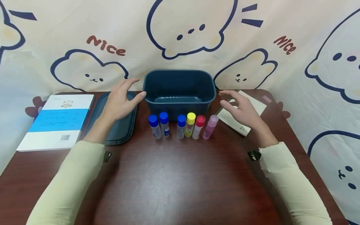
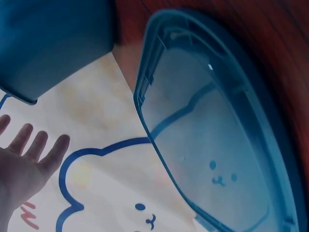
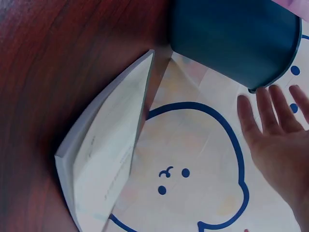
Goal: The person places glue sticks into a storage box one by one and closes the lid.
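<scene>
We had the deep blue plastic bin [image 1: 180,108] upright at the back of the worktop [image 1: 180,175], its top open. Our left hand [image 1: 120,99] hovered beside its left end, grip released and fingers spread; we could not tell whether the thumb touched the rim. Our right hand [image 1: 241,107] hung just off the right end, its grip also loose and holding nothing. Before the bin stood a row of six small capped tubes [image 1: 181,132], three blue, then yellow, red and pink. Leftward lay a matching lid [image 1: 121,131], then a white book [image 1: 60,101] with a blue band; a pale booklet [image 1: 232,120] lay partly beneath our right hand. Behind hung a cartoon-printed sheet [image 1: 135,37].
</scene>
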Motion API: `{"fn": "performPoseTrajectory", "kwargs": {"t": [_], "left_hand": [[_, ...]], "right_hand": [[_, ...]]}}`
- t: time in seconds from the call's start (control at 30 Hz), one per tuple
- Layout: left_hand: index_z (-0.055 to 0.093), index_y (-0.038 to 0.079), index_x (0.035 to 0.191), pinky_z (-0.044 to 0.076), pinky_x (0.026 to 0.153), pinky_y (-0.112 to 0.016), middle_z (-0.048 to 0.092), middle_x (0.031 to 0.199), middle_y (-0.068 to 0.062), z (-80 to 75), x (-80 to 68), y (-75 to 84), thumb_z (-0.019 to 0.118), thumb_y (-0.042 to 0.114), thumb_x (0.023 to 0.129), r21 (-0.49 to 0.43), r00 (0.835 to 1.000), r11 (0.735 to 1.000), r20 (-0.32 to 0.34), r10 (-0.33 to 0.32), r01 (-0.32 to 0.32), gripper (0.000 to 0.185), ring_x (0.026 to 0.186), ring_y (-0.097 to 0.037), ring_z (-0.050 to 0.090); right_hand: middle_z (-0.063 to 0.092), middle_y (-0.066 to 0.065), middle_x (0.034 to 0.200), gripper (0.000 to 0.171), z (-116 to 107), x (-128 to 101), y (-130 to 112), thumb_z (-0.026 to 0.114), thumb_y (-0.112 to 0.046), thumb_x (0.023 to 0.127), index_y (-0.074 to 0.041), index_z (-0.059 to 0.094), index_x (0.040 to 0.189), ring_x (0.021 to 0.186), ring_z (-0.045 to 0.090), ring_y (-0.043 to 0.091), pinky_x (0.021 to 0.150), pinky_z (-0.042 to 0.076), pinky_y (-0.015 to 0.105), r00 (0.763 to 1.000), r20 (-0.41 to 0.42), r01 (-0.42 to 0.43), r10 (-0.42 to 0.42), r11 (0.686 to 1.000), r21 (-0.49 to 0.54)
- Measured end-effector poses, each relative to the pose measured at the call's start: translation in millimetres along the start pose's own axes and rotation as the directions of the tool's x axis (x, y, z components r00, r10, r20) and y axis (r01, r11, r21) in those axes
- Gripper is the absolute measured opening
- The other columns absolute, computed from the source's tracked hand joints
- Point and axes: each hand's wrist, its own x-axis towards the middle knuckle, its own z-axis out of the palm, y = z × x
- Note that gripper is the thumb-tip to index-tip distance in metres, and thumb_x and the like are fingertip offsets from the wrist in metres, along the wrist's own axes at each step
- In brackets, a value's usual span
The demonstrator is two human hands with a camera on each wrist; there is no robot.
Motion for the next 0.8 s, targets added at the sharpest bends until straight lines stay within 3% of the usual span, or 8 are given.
{"fn": "performPoseTrajectory", "kwargs": {"t": [0.27,0.5,0.57,0.67,0.8], "left_hand": [[0.046,0.013,0.152,0.036,0.109,-0.065,0.043,0.154,-0.016,1.6,3.7,-0.3,0.057,0.055,0.099,-0.103,0.999,0.994,0.028,-0.025,0.027,0.069,0.140,-0.036,0.040],[0.047,0.010,0.151,0.040,0.106,-0.065,0.045,0.153,-0.016,4.8,5.8,-2.4,0.060,0.043,0.101,-0.224,0.999,0.974,0.044,-0.030,0.039,0.061,0.136,-0.038,0.046],[0.047,0.010,0.151,0.038,0.107,-0.066,0.045,0.153,-0.017,4.8,5.7,-1.8,0.059,0.042,0.102,-0.264,0.997,0.963,0.061,-0.048,0.062,0.060,0.136,-0.038,0.046],[0.045,0.012,0.152,0.041,0.107,-0.063,0.044,0.153,-0.017,5.0,5.1,-0.1,0.058,0.041,0.102,-0.330,0.992,0.938,0.099,-0.079,0.107,0.059,0.137,-0.037,0.046],[0.043,0.015,0.153,0.049,0.102,-0.056,0.042,0.155,-0.013,7.5,5.9,0.8,0.057,0.040,0.104,-0.437,0.983,0.883,0.135,-0.126,0.173,0.057,0.137,-0.033,0.046]], "right_hand": [[0.057,0.015,0.140,0.044,-0.2,-7.6,0.3,0.061,-0.022,0.102,-0.004,0.054,0.142,0.124,0.058,0.032,0.100,0.050,0.057,0.996,0.086,-0.031,0.021,0.992,0.123],[0.063,0.014,0.131,0.043,4.6,-11.0,4.8,0.067,-0.012,0.098,-0.002,0.057,0.138,0.116,0.061,0.030,0.101,0.051,0.041,0.991,0.120,0.025,-0.061,0.961,0.277],[0.064,0.014,0.130,0.044,6.7,-11.8,5.5,0.069,-0.010,0.095,-0.002,0.058,0.137,0.115,0.061,0.030,0.101,0.052,0.040,0.988,0.133,0.038,-0.083,0.950,0.311],[0.065,0.013,0.128,0.046,8.9,-12.6,5.0,0.073,-0.009,0.092,-0.002,0.059,0.135,0.115,0.063,0.029,0.100,0.052,0.048,0.984,0.150,0.042,-0.100,0.938,0.345],[0.065,0.012,0.126,0.047,9.7,-12.5,4.1,0.076,-0.007,0.088,-0.002,0.060,0.132,0.113,0.063,0.026,0.098,0.053,0.052,0.981,0.156,0.048,-0.111,0.931,0.362]]}}
